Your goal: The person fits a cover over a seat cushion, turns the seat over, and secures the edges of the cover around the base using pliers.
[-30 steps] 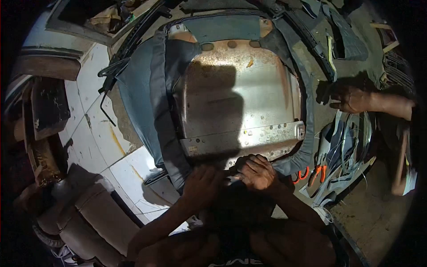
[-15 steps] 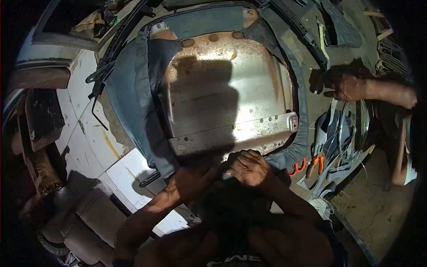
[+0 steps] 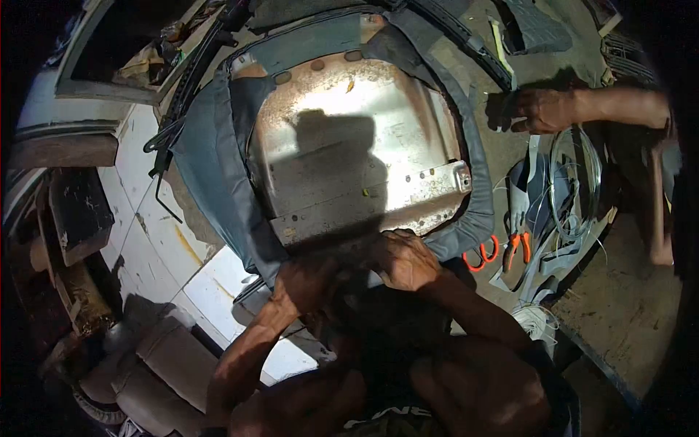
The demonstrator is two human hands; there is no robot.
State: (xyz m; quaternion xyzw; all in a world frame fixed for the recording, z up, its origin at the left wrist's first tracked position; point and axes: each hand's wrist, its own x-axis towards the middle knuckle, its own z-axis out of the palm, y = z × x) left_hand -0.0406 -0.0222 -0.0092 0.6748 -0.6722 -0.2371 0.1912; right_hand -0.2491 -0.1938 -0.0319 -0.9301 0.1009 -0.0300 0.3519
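left grip [image 3: 300, 282] in shadow, seat [image 3: 419, 146] partly hidden

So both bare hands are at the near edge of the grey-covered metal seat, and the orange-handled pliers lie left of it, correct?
Not left: the orange-handled pliers lie right of the metal seat, as the head view shows. The rest stands.
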